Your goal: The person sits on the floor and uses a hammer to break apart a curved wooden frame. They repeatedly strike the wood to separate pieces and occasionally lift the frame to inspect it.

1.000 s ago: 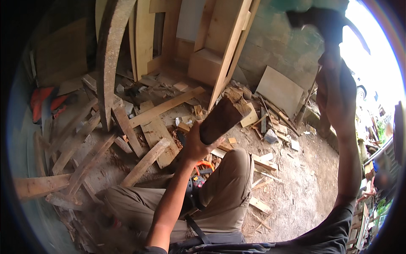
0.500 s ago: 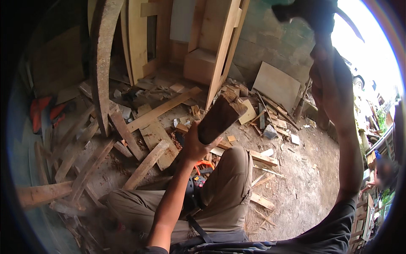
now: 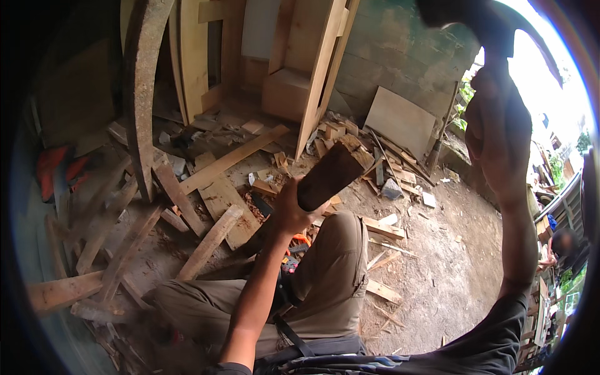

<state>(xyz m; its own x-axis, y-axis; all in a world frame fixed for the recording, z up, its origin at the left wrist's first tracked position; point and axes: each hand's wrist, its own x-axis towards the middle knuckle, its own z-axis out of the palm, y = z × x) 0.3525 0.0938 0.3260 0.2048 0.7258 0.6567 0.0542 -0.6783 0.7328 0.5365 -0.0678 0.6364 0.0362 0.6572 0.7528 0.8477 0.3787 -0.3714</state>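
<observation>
Head view: left fingers clutch a mid-frame block, right fingers an upper-right hammer; hammering, I'd say, needing aim next.

Wood blk L of hammer.

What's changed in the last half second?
The raised hammer in the right hand shifted slightly right in view. The view turned a little; the leaning panel sits further left. Nothing grasped or released: the left hand still holds the wooden block.
</observation>
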